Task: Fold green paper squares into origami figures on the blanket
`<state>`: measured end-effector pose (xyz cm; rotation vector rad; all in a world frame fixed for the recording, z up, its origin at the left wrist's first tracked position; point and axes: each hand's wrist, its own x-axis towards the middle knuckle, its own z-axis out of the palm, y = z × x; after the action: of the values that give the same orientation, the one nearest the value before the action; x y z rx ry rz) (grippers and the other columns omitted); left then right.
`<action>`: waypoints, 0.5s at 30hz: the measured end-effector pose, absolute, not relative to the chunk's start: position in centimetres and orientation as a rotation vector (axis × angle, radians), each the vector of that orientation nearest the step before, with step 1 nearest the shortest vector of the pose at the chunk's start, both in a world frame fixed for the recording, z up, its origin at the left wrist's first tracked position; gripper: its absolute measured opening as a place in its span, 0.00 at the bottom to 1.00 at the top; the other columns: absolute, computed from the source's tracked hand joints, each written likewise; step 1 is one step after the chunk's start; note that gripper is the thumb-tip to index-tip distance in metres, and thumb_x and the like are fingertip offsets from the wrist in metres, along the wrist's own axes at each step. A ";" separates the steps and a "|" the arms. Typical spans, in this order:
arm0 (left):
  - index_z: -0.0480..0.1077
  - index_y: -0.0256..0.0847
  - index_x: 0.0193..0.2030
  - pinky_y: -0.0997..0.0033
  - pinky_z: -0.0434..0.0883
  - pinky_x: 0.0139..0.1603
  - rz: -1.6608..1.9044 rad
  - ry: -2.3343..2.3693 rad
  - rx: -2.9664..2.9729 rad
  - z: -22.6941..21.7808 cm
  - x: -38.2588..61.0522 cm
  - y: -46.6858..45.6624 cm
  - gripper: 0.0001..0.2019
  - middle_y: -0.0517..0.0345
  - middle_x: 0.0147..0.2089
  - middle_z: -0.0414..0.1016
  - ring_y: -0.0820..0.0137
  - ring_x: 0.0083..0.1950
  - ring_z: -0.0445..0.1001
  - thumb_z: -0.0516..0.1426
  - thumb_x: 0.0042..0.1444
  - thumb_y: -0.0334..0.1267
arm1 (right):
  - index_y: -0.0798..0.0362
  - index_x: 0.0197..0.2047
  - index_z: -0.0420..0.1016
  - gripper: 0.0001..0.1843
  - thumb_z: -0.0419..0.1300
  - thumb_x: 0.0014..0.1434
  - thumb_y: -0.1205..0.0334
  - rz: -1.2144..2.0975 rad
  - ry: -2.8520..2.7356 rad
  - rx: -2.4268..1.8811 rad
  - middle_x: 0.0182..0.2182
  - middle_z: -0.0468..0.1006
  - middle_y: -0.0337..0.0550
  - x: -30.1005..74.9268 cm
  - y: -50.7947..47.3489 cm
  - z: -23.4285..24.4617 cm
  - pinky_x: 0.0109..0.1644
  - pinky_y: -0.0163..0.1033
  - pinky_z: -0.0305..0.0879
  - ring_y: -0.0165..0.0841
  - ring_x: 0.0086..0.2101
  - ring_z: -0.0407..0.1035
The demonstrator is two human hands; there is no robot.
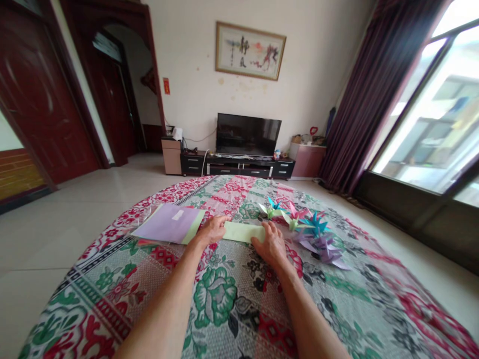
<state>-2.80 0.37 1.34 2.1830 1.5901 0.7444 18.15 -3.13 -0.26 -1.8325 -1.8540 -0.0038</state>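
A folded strip of light green paper (243,231) lies on the flowered tablecloth (224,299) in front of me. My left hand (212,230) rests on the strip's left end, fingers curled and pressing down. My right hand (272,243) lies flat on its right end, fingers stretched out. Neither hand lifts the paper off the cloth.
A stack of purple and green paper sheets (170,224) in a clear wrapper lies to the left. Several folded paper flowers (310,230) in green, pink, teal and purple lie to the right. Beyond the round table are a TV (248,134) on a low cabinet, dark doors, and curtains.
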 end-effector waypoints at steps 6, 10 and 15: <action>0.70 0.41 0.50 0.64 0.60 0.59 0.697 1.710 2.504 0.8 -1.3 0.2 0.16 0.51 0.53 0.70 0.65 0.54 0.67 0.52 0.55 0.39 | 0.59 0.56 0.64 0.30 0.55 0.52 0.53 0.025 -1.828 -1.818 0.50 0.70 0.53 17.8 -3.4 0.2 0.54 0.44 0.56 0.45 0.51 0.61; 0.70 0.44 0.49 0.63 0.60 0.58 0.587 1.733 2.554 0.8 -1.1 0.0 0.16 0.54 0.53 0.70 0.64 0.54 0.67 0.53 0.54 0.39 | 0.56 0.54 0.65 0.26 0.55 0.51 0.61 0.030 -1.786 -1.758 0.47 0.71 0.49 18.0 -3.0 0.2 0.52 0.40 0.57 0.40 0.47 0.64; 0.65 0.43 0.55 0.66 0.58 0.60 0.771 1.727 2.558 1.0 -0.4 -0.1 0.24 0.54 0.57 0.66 0.65 0.57 0.63 0.55 0.48 0.32 | 0.53 0.52 0.67 0.22 0.53 0.53 0.66 -0.027 -1.704 -1.657 0.43 0.74 0.44 18.0 -3.0 0.7 0.51 0.41 0.55 0.38 0.45 0.64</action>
<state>-0.40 -0.13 1.00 2.5578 1.7267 0.7707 17.99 -2.97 0.68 -1.6574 -1.7039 -0.0272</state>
